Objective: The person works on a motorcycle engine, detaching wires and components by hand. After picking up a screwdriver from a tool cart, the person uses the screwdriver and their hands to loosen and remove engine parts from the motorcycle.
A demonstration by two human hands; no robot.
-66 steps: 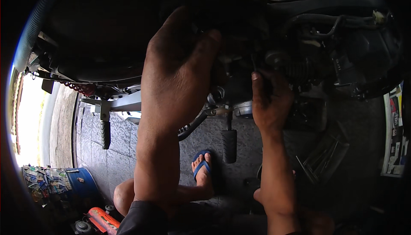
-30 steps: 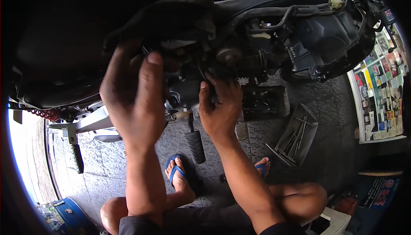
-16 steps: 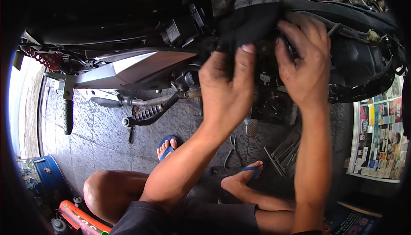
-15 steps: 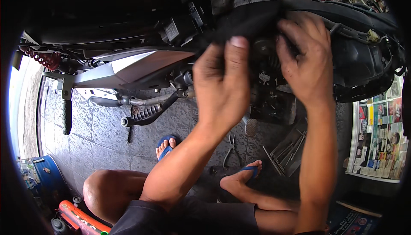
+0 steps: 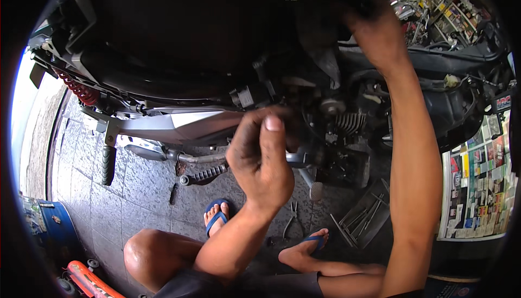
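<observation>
motorcycle (image 5: 203, 124), illegible pale label (image 5: 246, 97), left hand (image 5: 261, 162) curled, right hand (image 5: 377, 32) shadowed (both grips unclear)

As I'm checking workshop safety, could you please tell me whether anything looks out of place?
The pliers lie loose on the floor near the person's right foot; that seems odd, as other metal tools sit in a tray.

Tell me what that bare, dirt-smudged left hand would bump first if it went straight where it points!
The left hand would probably meet the shadowed middle of the bulky black metal motorcycle first, though depth is unclear.
</observation>
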